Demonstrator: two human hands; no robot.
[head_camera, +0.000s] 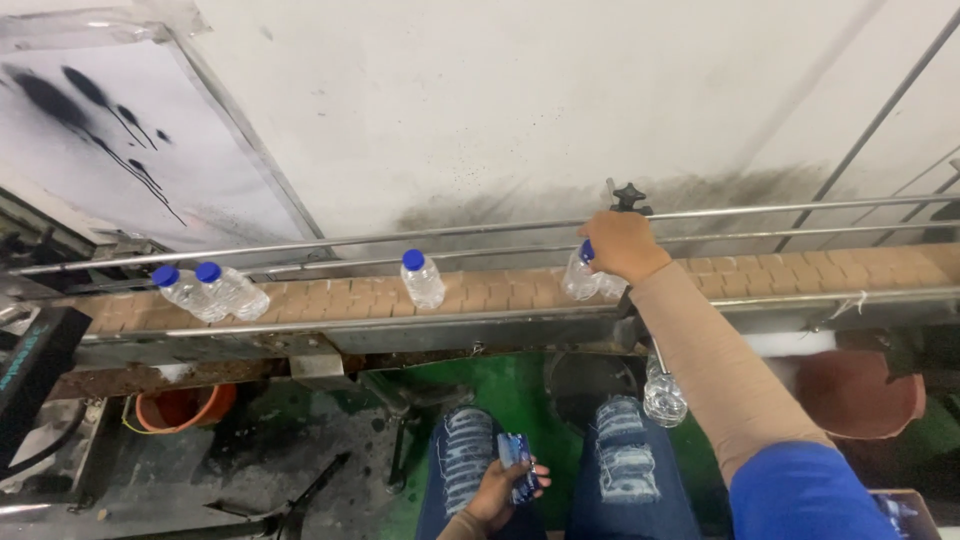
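Observation:
My right hand (622, 245) reaches out over the tan conveyor belt (500, 290) and grips a clear plastic bottle (583, 277) with a blue cap by its top. My left hand (500, 490) rests low between my knees and holds a small stack of blue labels (518, 465). Another clear blue-capped bottle (422, 279) stands on the belt to the left of my right hand. Two more bottles (212, 291) stand close together further left on the belt.
Metal guide rails (400, 235) run along both sides of the belt, with a black knob (629, 196) behind my right hand. A clear bottle (664, 395) hangs below the belt by my right knee. An orange bucket (185, 405) sits on the floor at left.

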